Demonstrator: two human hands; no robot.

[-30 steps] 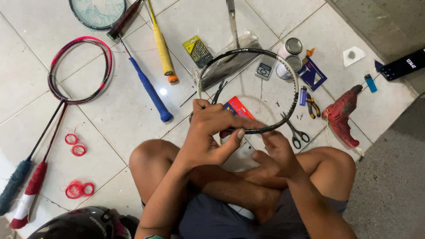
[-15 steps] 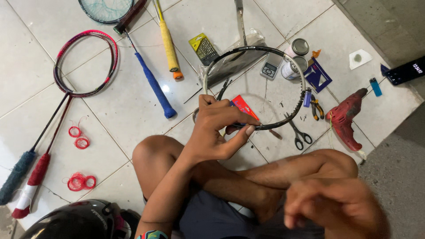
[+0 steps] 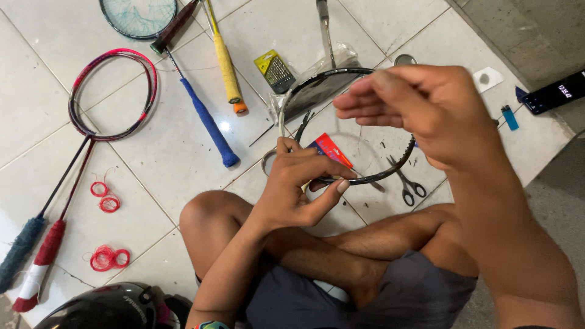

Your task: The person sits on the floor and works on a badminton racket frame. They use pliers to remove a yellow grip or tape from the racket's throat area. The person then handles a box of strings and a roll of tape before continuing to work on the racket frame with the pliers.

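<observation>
The black frame (image 3: 341, 122), an unstrung badminton racket head with no strings across its oval, is held just above a white tiled floor (image 3: 152, 183) by a person sitting cross-legged. The left hand (image 3: 298, 186) grips the near rim of the frame, fingers curled over it and thumb pressed underneath. The right hand (image 3: 426, 109) is raised above the frame, close to the camera, touching nothing, its fingers loosely extended and held side by side; it holds nothing that can be seen. Seen through the frame's opening lies a small red and blue packet (image 3: 332, 152). Just right of the frame lie scissors (image 3: 405, 183). Beyond the frame's far rim lie a clear plastic bag (image 3: 317, 85) and a yellow-backed card of drill bits (image 3: 277, 70). Left of the frame lies a blue-handled racket (image 3: 207, 125) beside a yellow-handled one (image 3: 225, 70). Farther left is a red unstrung racket (image 3: 113, 94), with coils of red string (image 3: 109, 259) near its shaft. Far right of the frame are a dark phone (image 3: 551, 91) and a blue lighter (image 3: 509, 117). A black helmet (image 3: 103, 307) sits at the near left, beside the person's knee. Judging by the bare frame, any old string is already out, and no new string is threaded through it yet, so restringing, if intended, appears wholly ahead.
</observation>
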